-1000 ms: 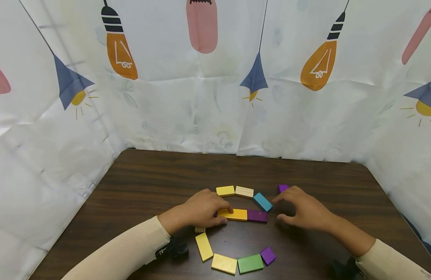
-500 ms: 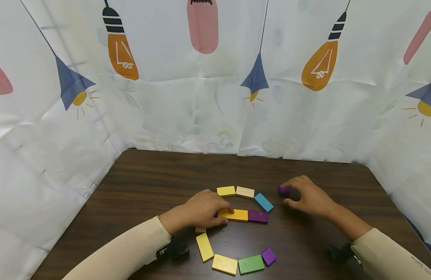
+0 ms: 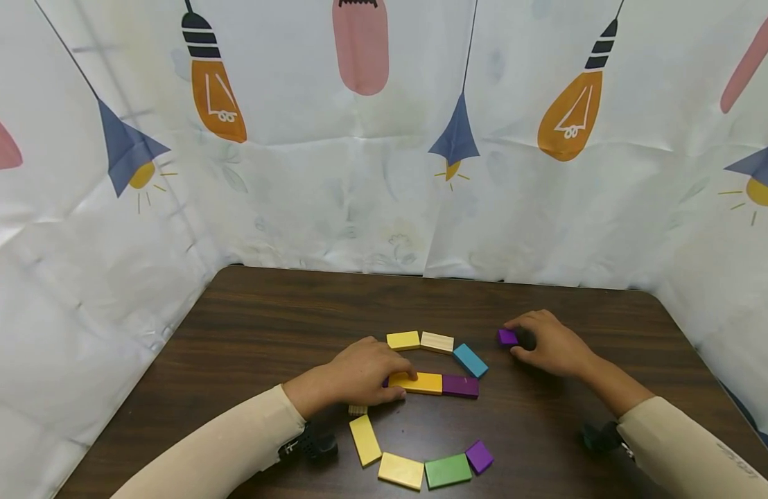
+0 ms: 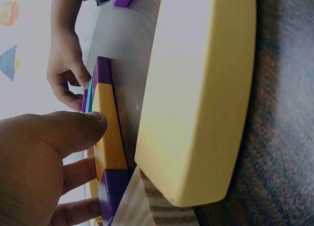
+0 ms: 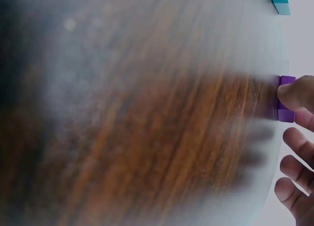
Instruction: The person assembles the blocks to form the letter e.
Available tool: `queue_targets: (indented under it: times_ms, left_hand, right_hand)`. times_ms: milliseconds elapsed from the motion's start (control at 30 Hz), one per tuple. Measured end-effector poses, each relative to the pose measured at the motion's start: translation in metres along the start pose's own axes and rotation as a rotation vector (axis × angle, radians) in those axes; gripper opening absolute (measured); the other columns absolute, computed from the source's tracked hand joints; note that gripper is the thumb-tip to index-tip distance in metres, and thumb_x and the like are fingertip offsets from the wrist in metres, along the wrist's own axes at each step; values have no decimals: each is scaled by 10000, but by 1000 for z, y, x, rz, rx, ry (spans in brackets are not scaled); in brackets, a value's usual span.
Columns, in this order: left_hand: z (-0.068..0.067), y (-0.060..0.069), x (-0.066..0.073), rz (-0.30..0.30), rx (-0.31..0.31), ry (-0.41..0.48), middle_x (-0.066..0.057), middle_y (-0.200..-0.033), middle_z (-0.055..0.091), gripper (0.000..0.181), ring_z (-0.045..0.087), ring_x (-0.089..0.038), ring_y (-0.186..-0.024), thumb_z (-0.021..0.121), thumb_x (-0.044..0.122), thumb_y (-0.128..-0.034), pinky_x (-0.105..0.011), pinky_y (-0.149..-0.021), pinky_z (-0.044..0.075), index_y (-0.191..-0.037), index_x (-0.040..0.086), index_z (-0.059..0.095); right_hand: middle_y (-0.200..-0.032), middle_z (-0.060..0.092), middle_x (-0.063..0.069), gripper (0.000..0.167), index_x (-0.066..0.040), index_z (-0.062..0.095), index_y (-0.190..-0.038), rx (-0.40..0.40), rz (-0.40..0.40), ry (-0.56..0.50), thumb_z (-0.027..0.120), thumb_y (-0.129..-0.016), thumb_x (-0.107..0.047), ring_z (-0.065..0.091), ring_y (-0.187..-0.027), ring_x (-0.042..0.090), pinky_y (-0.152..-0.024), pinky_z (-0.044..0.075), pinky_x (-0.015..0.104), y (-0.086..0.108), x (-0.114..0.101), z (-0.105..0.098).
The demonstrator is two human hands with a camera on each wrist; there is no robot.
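My left hand is at the left part of a short row, its thumb and fingers on either side of an orange-yellow wooden block. In the left wrist view, the thumb touches the near side of that block, with fingers behind it. A dark purple block adjoins it on the right; another purple block adjoins its other end. Farther right, my right hand pinches a small purple block between thumb and forefinger. The right wrist view shows the thumb against this block, other fingers loosely bent.
A curve of blocks surrounds the row: yellow, plain wood and blue behind; pale yellow, green and purple in front. All lie on a dark wooden table, before a patterned curtain.
My right hand has moved away from the blue block, back and right, to the small purple block, and now pinches it. The left hand stays in place on the row.
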State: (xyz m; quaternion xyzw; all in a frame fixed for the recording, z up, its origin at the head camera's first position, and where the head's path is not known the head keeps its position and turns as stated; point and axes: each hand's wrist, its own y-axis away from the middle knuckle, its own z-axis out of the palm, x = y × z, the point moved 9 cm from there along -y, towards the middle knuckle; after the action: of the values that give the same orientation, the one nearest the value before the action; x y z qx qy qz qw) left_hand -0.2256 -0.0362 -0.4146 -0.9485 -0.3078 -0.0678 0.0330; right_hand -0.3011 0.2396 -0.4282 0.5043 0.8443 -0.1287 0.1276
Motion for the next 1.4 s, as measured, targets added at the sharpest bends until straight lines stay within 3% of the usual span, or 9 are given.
queue_targets:
  times_ms: [633, 1400]
  left_hand:
    - [3, -1, -2, -13, -16, 12, 140, -1113, 716, 288, 627, -61, -976, 703, 415, -970, -364, -876, 476, -1233, 299, 721]
    - [5, -1, -3, -18, -13, -1, 145, -1124, 712, 286, 626, -61, -991, 695, 422, -974, -360, -882, 471, -1236, 306, 715]
  right_hand:
    - [-1212, 669, 78, 335, -126, 714, -1201, -28, 8, -3, 795, -887, -207, 566, -1163, 327, -881, 524, 537, -6, -1, 3]
    - [-1147, 658, -100, 336, -217, 712, -1171, -28, -173, -32, 806, -859, -136, 579, -1106, 192, -825, 548, 392, 28, -47, 1]
